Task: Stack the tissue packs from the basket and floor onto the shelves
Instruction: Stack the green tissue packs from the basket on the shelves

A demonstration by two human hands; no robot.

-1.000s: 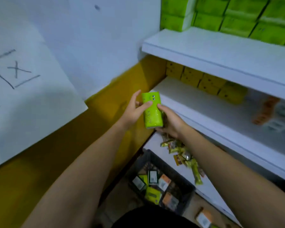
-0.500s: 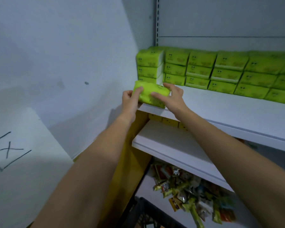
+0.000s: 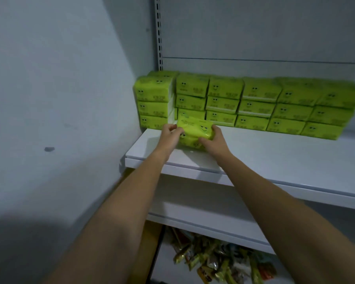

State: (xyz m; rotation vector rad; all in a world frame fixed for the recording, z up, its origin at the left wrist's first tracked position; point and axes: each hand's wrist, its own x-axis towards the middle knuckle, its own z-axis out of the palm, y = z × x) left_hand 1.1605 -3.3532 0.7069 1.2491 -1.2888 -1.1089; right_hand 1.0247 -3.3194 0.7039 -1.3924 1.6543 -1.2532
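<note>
A lime-green tissue pack (image 3: 193,132) with a printed face lies on the white upper shelf (image 3: 285,156), just in front of the stacked packs. My left hand (image 3: 169,136) grips its left end and my right hand (image 3: 214,140) grips its right end, fingers curled over it. Behind it, rows of the same green tissue packs (image 3: 254,105) stand three high along the back of the shelf. A taller stack (image 3: 154,103) fills the left corner.
A grey wall (image 3: 70,99) closes the left side. The slotted shelf upright (image 3: 159,33) rises at the back corner. Below lie a second white shelf (image 3: 213,218) and a lower shelf with several loose snack packets (image 3: 217,261). The upper shelf's front and right part is bare.
Both hands carried the green pack up from waist height to the upper shelf and pushed it inward, turning it flat. My view tilted up; the basket dropped out of sight.
</note>
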